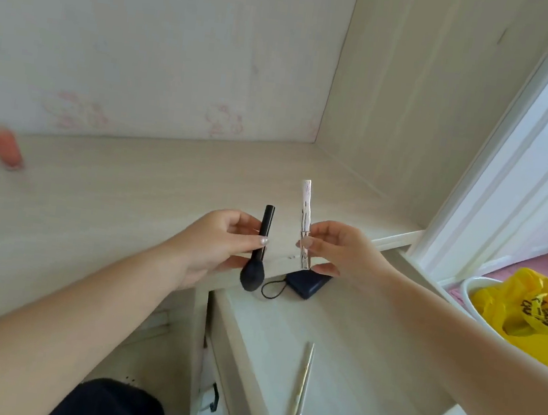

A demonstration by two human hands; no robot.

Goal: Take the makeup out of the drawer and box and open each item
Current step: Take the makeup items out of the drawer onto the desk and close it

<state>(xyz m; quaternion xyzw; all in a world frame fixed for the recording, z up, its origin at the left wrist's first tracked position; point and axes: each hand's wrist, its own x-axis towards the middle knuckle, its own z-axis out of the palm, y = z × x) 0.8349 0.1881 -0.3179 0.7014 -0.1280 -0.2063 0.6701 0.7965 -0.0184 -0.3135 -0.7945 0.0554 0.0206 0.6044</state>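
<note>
My left hand [215, 248] grips a black makeup brush [258, 250], handle up and its dark round head pointing down. My right hand [336, 253] pinches a slim silver tube [305, 223], held upright a few centimetres to the right of the brush. Both hover above the desk's front edge, over the pulled-out drawer [343, 364]. In the drawer lie a dark blue box [308, 285] with a black cord loop [274, 288] and a thin pencil-like stick [302, 383].
A pale wooden desk [108, 221] runs to the back wall. A blurred orange bottle [7, 147] lies at far left. A white bin with a yellow bag [529, 311] stands on the right, beside a white door frame [512, 167].
</note>
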